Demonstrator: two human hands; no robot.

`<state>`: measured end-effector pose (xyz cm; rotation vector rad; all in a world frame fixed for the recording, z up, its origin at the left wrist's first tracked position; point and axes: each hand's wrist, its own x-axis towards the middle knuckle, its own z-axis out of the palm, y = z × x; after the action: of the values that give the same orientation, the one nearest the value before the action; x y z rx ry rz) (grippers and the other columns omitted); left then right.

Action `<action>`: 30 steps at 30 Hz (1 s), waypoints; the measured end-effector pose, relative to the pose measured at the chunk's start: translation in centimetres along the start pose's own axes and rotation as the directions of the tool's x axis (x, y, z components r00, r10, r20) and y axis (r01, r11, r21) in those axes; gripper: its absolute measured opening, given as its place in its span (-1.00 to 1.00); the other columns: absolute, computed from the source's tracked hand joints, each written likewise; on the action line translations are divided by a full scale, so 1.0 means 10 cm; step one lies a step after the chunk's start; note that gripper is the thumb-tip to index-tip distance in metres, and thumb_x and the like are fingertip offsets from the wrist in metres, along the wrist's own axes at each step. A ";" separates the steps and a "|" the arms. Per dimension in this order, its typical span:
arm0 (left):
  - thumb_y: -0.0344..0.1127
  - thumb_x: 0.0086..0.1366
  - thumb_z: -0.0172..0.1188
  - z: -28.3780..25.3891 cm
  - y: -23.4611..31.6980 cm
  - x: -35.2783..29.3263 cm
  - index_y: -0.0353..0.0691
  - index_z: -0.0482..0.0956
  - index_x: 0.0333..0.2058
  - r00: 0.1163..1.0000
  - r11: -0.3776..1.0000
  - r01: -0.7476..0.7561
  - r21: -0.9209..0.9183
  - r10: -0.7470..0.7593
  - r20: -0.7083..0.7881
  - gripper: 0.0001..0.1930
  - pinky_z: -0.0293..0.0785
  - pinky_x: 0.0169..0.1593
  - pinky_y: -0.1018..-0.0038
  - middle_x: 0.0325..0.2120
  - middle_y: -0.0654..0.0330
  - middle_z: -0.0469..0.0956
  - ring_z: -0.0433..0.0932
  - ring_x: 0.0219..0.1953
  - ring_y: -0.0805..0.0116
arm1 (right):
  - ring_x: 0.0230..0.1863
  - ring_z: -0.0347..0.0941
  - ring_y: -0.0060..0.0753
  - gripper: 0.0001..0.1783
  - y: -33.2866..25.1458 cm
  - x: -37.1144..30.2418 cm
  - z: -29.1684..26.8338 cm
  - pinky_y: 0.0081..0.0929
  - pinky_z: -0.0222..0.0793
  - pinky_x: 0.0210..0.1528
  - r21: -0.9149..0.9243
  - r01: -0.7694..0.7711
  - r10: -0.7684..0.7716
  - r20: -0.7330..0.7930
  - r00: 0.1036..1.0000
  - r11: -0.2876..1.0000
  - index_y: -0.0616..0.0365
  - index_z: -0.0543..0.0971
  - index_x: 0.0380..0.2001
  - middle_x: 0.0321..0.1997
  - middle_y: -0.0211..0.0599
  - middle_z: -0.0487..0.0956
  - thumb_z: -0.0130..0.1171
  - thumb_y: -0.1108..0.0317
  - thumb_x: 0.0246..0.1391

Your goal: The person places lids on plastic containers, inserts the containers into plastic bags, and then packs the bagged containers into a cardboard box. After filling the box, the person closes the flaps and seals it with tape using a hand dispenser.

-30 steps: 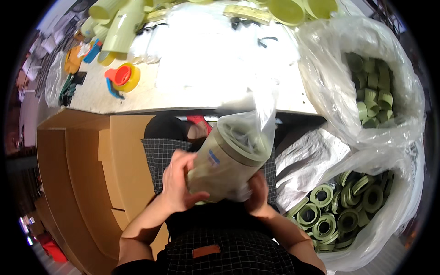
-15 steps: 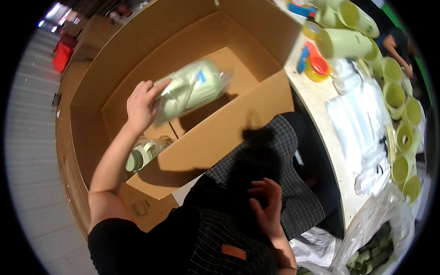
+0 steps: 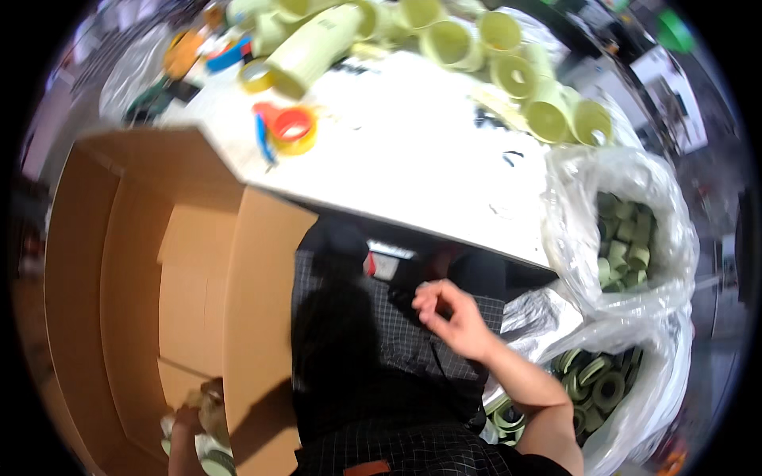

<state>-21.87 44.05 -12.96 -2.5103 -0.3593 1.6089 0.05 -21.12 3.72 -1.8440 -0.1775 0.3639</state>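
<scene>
Pieces [image 3: 217, 462], pale green and blurred, lie in the near end of the left-side cardboard box [image 3: 266, 317]. The left hand [image 3: 188, 418] is beside them (whether it grips one, I cannot tell). The right hand [image 3: 451, 317], loosely half-open, hovers above the checked apron [image 3: 397, 337]. Green rings [image 3: 609, 389] lie in a plastic bag [image 3: 671, 397], right.

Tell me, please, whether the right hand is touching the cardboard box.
Apart. The head view shows it plainly: a broad part of the dark checked apron lies between the right hand and the cardboard box.
</scene>
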 end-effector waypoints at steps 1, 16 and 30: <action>-0.16 0.06 0.40 -0.43 0.13 -0.25 -0.09 0.28 0.31 0.999 0.998 0.037 0.049 -0.037 -0.009 -0.18 0.24 0.30 0.03 0.27 0.01 0.29 0.24 0.33 0.01 | -0.23 0.43 -0.63 -0.69 0.00 0.15 -0.21 -0.60 0.41 -0.09 -0.002 0.025 -0.025 -0.110 0.994 1.000 0.25 0.46 -0.01 -0.19 -0.42 0.55 0.20 0.54 0.17; -0.20 0.16 0.37 -6.81 5.79 -0.20 -0.44 0.14 0.28 -0.345 0.498 -0.792 0.353 0.112 -0.932 -0.17 0.22 0.29 0.12 0.17 -0.20 0.37 0.34 0.21 -0.15 | 0.15 0.34 0.08 -0.42 0.23 3.27 -3.46 -0.13 0.28 0.22 -0.903 -0.241 -0.759 -0.429 0.490 0.355 0.26 0.41 0.08 0.11 0.01 0.43 0.27 0.44 -0.07; -0.54 0.40 -0.02 -5.93 5.59 -0.28 -0.36 0.36 0.14 -0.222 -0.120 -0.962 0.246 -0.187 -0.957 -0.65 0.41 0.14 0.43 0.05 0.08 0.50 0.50 0.07 0.31 | -0.08 0.54 -0.06 -0.70 0.04 1.82 -3.30 0.01 0.27 0.19 -0.991 0.060 -0.926 -0.087 0.368 0.117 0.16 0.57 -0.20 -0.17 -0.19 0.59 0.37 0.39 -0.03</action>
<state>37.85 -9.77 0.73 -4.0215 1.0202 -1.7372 28.22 -45.55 9.17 -2.5970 -0.6295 -1.5098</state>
